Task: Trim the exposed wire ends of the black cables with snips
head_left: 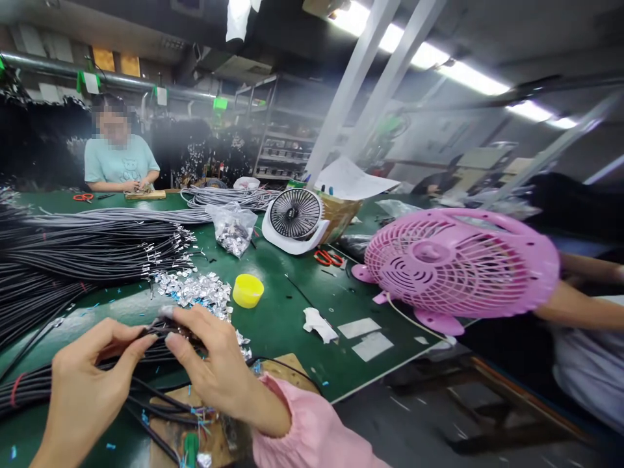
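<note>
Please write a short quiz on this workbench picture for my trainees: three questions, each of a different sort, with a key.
1. True or false: in the picture, the pink fan stands to the left of the white fan.

2. Choose one. What lies just left of the round yellow item?
A) Scissors
B) Silvery scraps
C) A sheet of paper

3. Fill in the blank: the left hand and right hand both pinch dark cable, and a pink sleeve shows at the wrist of the ______ hand.

Key: 1. False; 2. B; 3. right
</note>
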The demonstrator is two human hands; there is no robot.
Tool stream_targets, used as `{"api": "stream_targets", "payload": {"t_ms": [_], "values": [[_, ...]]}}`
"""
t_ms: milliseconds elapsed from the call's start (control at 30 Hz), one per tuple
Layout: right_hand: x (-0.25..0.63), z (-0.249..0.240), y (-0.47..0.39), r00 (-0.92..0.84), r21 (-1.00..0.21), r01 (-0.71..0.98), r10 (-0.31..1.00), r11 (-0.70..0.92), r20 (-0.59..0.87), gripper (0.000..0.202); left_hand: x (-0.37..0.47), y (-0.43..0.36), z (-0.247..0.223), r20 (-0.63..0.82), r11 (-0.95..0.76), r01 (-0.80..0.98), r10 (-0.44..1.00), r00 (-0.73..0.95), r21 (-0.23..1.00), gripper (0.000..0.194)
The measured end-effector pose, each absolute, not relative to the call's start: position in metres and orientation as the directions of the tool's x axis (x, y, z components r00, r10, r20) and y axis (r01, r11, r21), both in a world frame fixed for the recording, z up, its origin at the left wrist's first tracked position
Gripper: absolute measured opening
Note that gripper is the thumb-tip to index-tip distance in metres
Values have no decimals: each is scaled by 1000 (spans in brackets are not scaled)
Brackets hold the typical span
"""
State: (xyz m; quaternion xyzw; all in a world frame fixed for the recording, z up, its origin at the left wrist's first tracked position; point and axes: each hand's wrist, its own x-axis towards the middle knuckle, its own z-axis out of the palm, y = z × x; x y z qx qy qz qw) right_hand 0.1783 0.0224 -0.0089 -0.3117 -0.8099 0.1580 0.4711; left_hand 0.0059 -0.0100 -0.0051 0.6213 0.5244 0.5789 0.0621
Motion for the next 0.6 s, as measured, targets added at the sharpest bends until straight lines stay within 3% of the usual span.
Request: {"api": "stream_targets", "payload": {"t_ms": [133, 367, 600], "values": [[178, -14, 24, -424, -361, 352, 491, 863, 761, 47, 11, -13, -9, 673, -439, 593, 697, -249, 675, 21], [177, -16, 25, -375, -424, 260, 495, 868, 784, 46, 9, -20, -20, 636, -336, 672, 726, -262, 660, 18], [176, -15, 25, -368, -402, 262, 476, 877, 799, 43, 15, -21, -17, 647, -322, 691, 712, -274, 647, 19]]}}
